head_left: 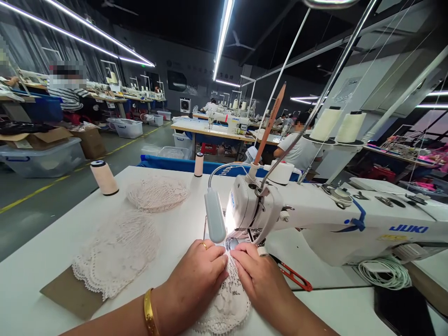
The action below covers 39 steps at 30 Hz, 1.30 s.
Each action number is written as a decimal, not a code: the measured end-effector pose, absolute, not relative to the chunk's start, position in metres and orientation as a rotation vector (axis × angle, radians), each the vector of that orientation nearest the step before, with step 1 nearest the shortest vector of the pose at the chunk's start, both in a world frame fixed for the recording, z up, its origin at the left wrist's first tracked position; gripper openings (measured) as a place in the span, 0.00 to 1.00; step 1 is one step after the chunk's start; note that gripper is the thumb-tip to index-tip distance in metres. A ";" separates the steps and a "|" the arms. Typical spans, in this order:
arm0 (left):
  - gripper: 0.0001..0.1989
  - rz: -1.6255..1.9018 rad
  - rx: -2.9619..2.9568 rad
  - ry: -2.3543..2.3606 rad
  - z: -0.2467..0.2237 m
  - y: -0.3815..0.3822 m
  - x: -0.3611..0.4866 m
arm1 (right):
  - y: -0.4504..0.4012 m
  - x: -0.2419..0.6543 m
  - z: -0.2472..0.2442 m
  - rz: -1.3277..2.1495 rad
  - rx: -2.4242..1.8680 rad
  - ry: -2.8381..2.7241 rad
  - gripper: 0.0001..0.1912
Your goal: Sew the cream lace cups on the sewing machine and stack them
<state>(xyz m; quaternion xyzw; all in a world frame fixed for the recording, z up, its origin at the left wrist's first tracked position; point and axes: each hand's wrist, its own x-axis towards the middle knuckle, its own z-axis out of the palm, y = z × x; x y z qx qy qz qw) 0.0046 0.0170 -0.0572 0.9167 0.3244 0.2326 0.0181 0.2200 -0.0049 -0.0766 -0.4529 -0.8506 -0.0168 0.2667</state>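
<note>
A cream lace piece [227,308] with a scalloped edge lies under the head of a white sewing machine [315,200]. My left hand [196,277], with its fingers curled, grips the lace's left side close to the presser foot. On the other side, my right hand [261,275] has its fingers together, pinching the lace beside the foot. Both hands hide part of the lace. A lit grey lamp [215,217] hangs just beyond my left fingers. Red-handled thread snips [296,275] lie right of my right hand, partly beneath the machine.
Left on the table are a lace pile [117,247] over brown cardboard [75,294], another lace pile [157,193], and thread cones [105,178] [199,165]. A pencil [269,123] stands on the machine. Coiled cable [385,273] and a dark flat object [402,308] lie right.
</note>
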 end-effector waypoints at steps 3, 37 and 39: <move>0.07 0.734 2.845 1.029 -0.058 0.018 0.006 | -0.003 0.221 -0.077 -0.063 -1.237 -2.300 0.16; 0.09 0.674 2.405 0.974 -0.045 0.018 0.000 | -0.020 0.228 -0.047 0.337 -1.095 -2.270 0.09; 0.08 0.726 2.269 0.983 -0.039 0.024 0.004 | -0.017 0.226 -0.053 0.316 -1.138 -2.114 0.09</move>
